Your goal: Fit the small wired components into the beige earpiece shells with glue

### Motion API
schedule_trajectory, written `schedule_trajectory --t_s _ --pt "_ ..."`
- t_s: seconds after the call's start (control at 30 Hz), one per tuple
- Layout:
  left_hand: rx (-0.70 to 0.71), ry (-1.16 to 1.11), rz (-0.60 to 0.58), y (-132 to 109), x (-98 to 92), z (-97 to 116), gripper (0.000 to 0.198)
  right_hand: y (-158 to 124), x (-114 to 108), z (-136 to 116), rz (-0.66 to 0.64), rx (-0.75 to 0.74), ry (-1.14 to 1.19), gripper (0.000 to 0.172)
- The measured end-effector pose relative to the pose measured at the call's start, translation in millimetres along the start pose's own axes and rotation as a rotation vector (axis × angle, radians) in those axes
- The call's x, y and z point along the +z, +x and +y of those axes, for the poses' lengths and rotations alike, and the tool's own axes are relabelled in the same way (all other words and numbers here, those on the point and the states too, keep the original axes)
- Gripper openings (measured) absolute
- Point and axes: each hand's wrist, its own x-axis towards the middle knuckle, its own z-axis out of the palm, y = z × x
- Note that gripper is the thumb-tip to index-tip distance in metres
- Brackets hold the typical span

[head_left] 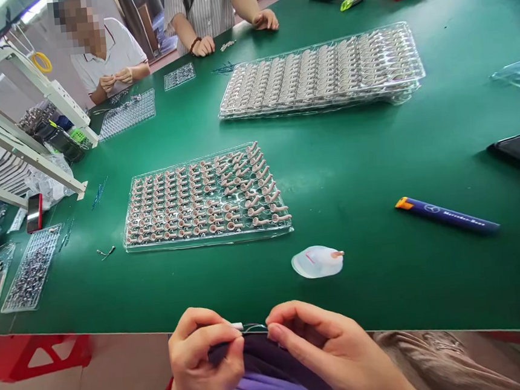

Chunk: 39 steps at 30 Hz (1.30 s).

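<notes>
At the table's front edge, my left hand (205, 357) pinches a small white cylindrical piece (237, 326) between thumb and fingers. Thin dark and pale wires (255, 326) run from it to my right hand (323, 344), whose thumb and forefinger close on their far end; the fingertips hide that end. Beyond my hands stands a small translucent white squeeze bottle (317, 261) with a brownish tip. Farther off, a clear plastic tray (209, 242) holds rows of small beige earbud-like parts with stems. Those at its right side sit at an angle.
A stack of filled clear trays (320, 74) lies farther back. A blue pen-like tool with an orange end (446, 215) is at right. Left are a tray of tiny metallic parts (32, 269), a red-edged phone (34, 213) and a white shelf frame (52, 164). Two people sit opposite.
</notes>
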Motion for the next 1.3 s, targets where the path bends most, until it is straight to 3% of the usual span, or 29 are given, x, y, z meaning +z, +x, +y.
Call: schedule_trajectory --t_s 0.1,0.23,0.37,0.57,0.8,0.97,1.3 --pt "-0.142 -0.139 0.042 0.1 -1.8 -3.7 0.019 -1.5 -2.7 -1.5 0.069 -0.051 0.000 0.021" --pt "-0.571 -0.495 0.050 1.5 0.0 -7.8 0.004 -1.9 -5.7 -3.7 0.109 -0.233 -0.067 0.015" --pt "-0.853 -0.765 0.071 4.2 4.3 -4.6 0.022 -1.6 -3.8 -3.9 0.164 -0.364 -0.074 0.008" --pt "-0.938 -0.791 -0.053 9.9 6.5 1.4 0.013 -4.5 -0.1 -0.2 0.200 -0.381 -0.032 0.007" --pt "-1.008 -0.884 -0.057 7.3 8.5 0.7 0.015 -5.4 -1.5 -5.3 0.160 -0.289 -0.027 0.012" --pt "-1.028 -0.898 -0.056 7.1 8.5 -0.7 0.015 -3.5 -3.3 1.5 0.143 -0.320 -0.068 0.005" --pt "-1.063 -0.913 -0.038 6.9 8.5 2.8 0.017 -3.4 -3.1 4.7 0.163 -0.389 -0.177 0.011"
